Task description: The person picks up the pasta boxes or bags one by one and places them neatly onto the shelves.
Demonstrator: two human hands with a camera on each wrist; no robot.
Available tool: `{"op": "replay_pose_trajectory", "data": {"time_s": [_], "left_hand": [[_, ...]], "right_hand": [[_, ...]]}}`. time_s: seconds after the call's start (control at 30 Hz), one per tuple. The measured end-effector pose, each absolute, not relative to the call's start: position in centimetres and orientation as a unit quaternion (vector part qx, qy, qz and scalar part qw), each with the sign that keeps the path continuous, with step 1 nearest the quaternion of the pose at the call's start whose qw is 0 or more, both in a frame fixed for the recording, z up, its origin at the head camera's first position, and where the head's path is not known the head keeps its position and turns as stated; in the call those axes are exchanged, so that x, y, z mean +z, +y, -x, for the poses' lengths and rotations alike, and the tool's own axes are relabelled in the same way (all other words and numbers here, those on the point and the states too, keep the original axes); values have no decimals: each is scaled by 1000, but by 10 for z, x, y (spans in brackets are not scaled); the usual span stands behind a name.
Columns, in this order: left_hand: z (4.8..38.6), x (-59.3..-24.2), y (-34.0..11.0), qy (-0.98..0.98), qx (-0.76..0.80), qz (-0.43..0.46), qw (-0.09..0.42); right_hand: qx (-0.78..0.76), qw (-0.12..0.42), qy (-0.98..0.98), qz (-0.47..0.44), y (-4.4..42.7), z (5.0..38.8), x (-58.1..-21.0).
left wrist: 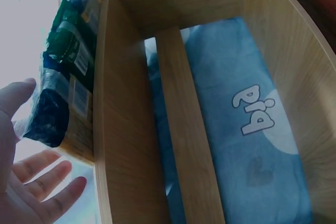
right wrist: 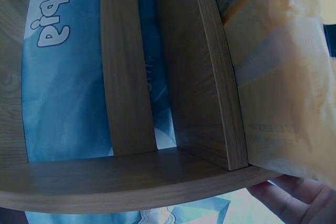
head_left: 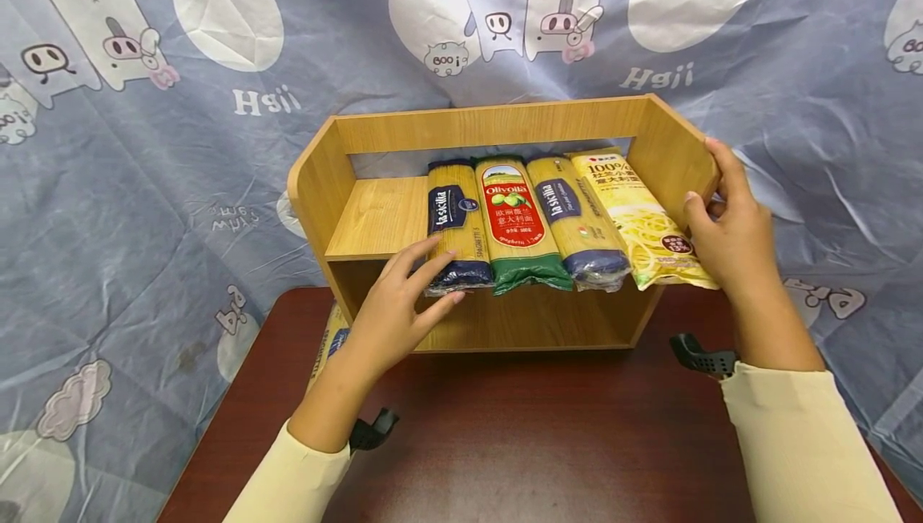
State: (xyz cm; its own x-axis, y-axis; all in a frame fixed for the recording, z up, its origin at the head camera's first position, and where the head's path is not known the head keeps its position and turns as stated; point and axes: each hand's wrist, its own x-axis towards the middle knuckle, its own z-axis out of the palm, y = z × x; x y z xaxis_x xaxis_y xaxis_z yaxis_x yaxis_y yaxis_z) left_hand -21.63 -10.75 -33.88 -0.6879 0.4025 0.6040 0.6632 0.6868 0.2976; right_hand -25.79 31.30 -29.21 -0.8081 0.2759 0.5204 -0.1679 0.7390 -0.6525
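A two-tier wooden shelf [head_left: 497, 129] carries a row of pasta packs on its upper board. The leftmost is a blue-labelled spaghetti pack [head_left: 450, 215]; beside it lie a red-and-green spaghetti pack [head_left: 515, 223], another blue-labelled spaghetti pack [head_left: 577, 215] and a yellow noodle pack [head_left: 638, 223]. My left hand [head_left: 397, 303] has its fingers spread at the front end of the leftmost pack; whether they touch is hard to tell. In the left wrist view, the thumb stands by that pack's blue end. My right hand [head_left: 739, 235] grips the shelf's right side panel, beside the yellow pack.
The shelf stands on a dark red table [head_left: 562, 435]. Another spaghetti pack [head_left: 333, 339] lies partly hidden at the shelf's left side. A patterned cloth [head_left: 324, 42] hangs behind. The upper board [head_left: 382, 215] shows bare wood left of the packs.
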Motion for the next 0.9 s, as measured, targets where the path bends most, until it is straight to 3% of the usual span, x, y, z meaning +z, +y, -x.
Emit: {"op": "replay_pose_trajectory", "data": {"time_s": [0.3, 0.9], "left_hand": [[206, -347, -124, -839, -344, 285, 309], [185, -390, -185, -856, -404, 145, 289]], "right_hand": [[362, 312, -878, 32, 316, 258, -291], [355, 301, -884, 39, 315, 258, -292]]}}
